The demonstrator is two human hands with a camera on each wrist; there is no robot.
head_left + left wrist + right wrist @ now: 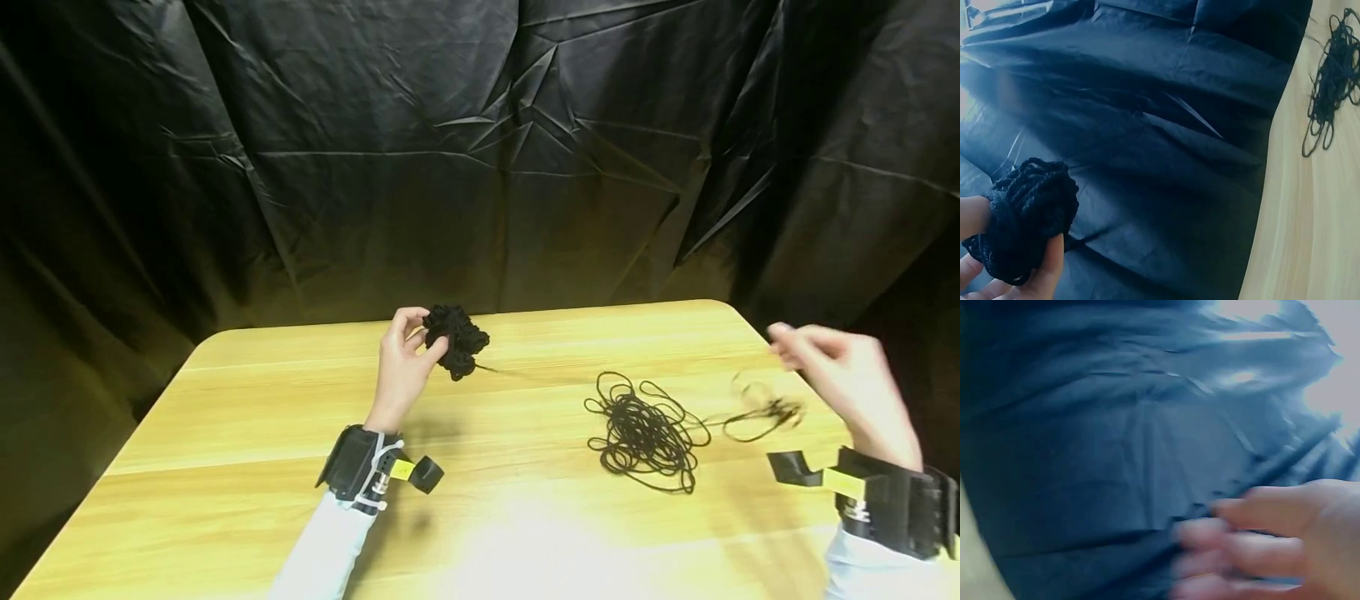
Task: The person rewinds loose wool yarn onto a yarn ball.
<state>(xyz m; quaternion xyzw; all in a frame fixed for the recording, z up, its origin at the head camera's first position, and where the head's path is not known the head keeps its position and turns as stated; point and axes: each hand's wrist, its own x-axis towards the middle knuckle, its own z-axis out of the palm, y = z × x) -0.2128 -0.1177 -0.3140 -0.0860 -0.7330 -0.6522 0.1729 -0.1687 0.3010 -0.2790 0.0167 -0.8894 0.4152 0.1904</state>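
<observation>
My left hand [405, 358] grips a bundle of black cord [454, 342] between thumb and fingers, above the far part of the table. In the left wrist view the bundle [1029, 219] shows as many loops pressed together. A thin strand runs from it toward a loose tangle of black cord [643, 433] lying on the table. My right hand [847, 383] is raised near the table's right edge, blurred, its fingers [1210, 556] loosely bent with no cord visible between them. Below it, a blurred cord end with a small loop [757, 421] trails from the tangle.
The pale wooden table [510, 517] has rounded far corners. Behind it hangs a creased black sheet [375, 167]. Both wrists carry black straps [360, 467] with small dark tabs, over light sleeves.
</observation>
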